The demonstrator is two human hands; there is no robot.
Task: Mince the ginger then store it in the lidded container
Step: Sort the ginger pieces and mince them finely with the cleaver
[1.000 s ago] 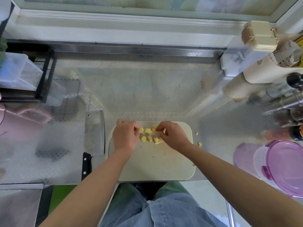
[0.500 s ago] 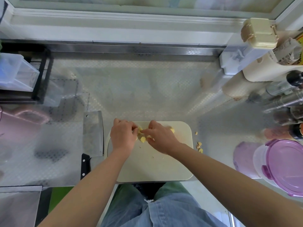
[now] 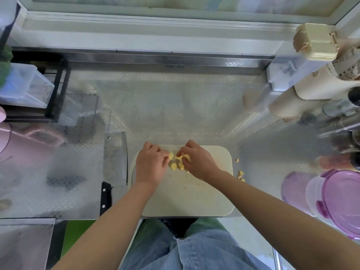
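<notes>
One cleaver, one board, one ginger heap

No words or numbers can be read here. A crumpled paper label sits on top of a cream bottle at the far right. It has small dark print and a few round marks. They are too tiny and blurry to make out.
</notes>
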